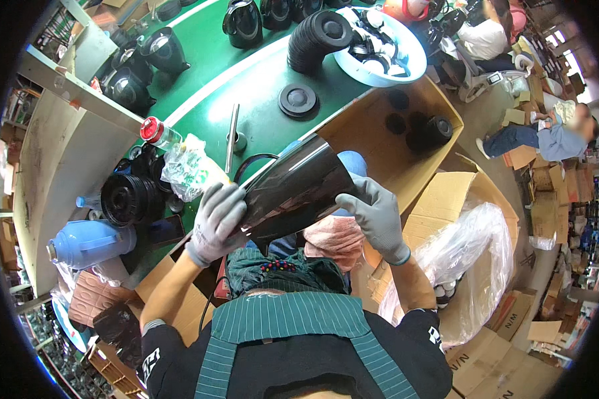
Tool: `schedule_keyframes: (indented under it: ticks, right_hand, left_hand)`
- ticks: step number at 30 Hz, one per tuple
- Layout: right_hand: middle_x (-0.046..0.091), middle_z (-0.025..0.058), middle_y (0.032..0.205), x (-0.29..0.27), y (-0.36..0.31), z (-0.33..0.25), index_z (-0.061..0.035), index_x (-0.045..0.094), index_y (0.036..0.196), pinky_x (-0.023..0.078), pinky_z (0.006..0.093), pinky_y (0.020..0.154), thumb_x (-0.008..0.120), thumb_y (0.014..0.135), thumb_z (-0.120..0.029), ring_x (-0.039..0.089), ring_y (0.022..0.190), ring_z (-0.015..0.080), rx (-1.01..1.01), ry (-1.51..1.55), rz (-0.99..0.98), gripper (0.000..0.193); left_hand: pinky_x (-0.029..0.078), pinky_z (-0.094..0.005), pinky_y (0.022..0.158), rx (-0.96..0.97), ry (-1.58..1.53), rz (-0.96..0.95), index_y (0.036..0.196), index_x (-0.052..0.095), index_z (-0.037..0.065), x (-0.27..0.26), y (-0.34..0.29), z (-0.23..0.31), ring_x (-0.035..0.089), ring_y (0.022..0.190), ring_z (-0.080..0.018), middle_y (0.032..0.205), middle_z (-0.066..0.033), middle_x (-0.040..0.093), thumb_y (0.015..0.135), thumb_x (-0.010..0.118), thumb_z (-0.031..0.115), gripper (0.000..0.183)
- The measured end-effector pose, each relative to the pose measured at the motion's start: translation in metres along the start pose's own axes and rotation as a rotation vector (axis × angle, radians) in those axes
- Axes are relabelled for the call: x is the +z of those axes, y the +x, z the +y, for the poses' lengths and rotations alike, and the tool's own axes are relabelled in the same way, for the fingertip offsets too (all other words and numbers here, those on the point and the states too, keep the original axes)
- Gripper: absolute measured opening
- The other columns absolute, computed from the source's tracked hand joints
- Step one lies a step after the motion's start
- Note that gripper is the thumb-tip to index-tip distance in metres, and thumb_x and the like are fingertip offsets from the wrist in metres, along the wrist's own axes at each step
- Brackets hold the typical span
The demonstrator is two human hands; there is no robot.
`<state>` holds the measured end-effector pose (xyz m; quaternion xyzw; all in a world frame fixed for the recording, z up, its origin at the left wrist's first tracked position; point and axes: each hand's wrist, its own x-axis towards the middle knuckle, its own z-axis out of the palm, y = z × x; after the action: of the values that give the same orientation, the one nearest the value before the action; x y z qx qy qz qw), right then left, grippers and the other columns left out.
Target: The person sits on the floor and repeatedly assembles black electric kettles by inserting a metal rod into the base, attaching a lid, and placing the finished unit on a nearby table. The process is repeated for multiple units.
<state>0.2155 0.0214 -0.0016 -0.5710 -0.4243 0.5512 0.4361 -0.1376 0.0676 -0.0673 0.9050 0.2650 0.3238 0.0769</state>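
Note:
A glossy black kettle body (pixel 299 189) lies tilted across in front of me, above my lap. At its left end my left hand (pixel 218 216), in a grey glove, is closed on it with the fingers together. My right hand (pixel 374 211), also gloved, grips the wide right end, thumb along the rim. A thin curved black handle or cord (pixel 253 159) shows behind the kettle body. Beyond it, a metal rod (pixel 232 136) stands upright on the green table (pixel 259 93). The kettle's underside and some fingertips are hidden.
Round black discs are stacked (pixel 306 50) near a light-blue basin (pixel 419 60) of small parts. More black kettle bodies (pixel 241 23) stand at the back. A cardboard box (pixel 353 126) borders my right; a blue flask (pixel 93 243) lies left. People sit farther right.

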Motion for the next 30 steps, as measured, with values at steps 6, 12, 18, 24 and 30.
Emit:
schedule_keyframes:
  ticks: [6, 12, 18, 24, 30]
  right_hand:
    - [0.069, -0.0033, 0.094, 0.020, 0.032, -0.004, -0.0005, 0.074, 0.110, 0.050, 0.0244, 0.074, 0.078, 0.104, -0.023, 0.057, 0.085, 0.0035, 0.133, -0.127, 0.024, 0.024]
    - [0.077, 0.0042, 0.091, 0.018, 0.112, 0.005, 0.0012, 0.079, 0.109, 0.055, 0.0271, 0.077, 0.067, 0.109, -0.029, 0.068, 0.083, 0.0082, 0.088, -0.169, -0.208, 0.032]
    - [0.044, 0.0331, 0.161, 0.028, 0.297, 0.114, -0.0074, 0.045, 0.162, 0.042, 0.0557, 0.118, 0.080, 0.092, -0.049, 0.042, 0.151, 0.0476, -0.453, -1.017, 0.186, 0.089]
    - [0.027, 0.0364, 0.168, 0.049, 0.353, 0.117, -0.0090, 0.035, 0.170, 0.032, 0.0656, 0.122, 0.085, 0.081, -0.059, 0.029, 0.156, 0.0527, -0.144, -1.333, 0.010, 0.113]
    - [0.045, 0.0297, 0.161, 0.020, 0.246, 0.067, 0.0003, 0.035, 0.168, 0.039, 0.0460, 0.124, 0.082, 0.085, -0.049, 0.048, 0.148, 0.0414, -0.396, -0.453, -0.013, 0.106]
  left_hand:
    - [0.057, -0.0443, 0.099, -0.497, -0.043, 0.486, 0.143, 0.064, 0.000, 0.045, 0.030, -0.011, 0.072, 0.111, -0.0342, 0.121, -0.0178, 0.074, 0.085, 0.083, 0.006, 0.061]
    - [0.060, -0.0343, 0.093, -0.833, -0.548, 0.349, 0.144, 0.064, -0.002, 0.071, -0.006, -0.067, 0.075, 0.103, -0.0216, 0.114, -0.0127, 0.077, 0.096, 0.069, 0.001, 0.049]
    - [0.054, -0.0467, 0.112, -0.903, -1.138, 0.021, 0.150, 0.059, 0.005, 0.140, -0.134, -0.115, 0.068, 0.127, -0.0329, 0.149, -0.0181, 0.063, 0.095, 0.077, 0.039, 0.068]
    - [0.050, -0.0457, 0.116, -1.062, -1.338, 0.050, 0.154, 0.054, 0.004, 0.143, -0.131, -0.101, 0.063, 0.133, -0.0313, 0.153, -0.0174, 0.059, 0.098, 0.074, 0.033, 0.066]
    - [0.047, -0.0447, 0.121, -0.970, -1.427, 0.075, 0.158, 0.049, 0.004, 0.148, -0.096, -0.095, 0.058, 0.140, -0.0297, 0.158, -0.0167, 0.055, 0.102, 0.072, 0.027, 0.065]
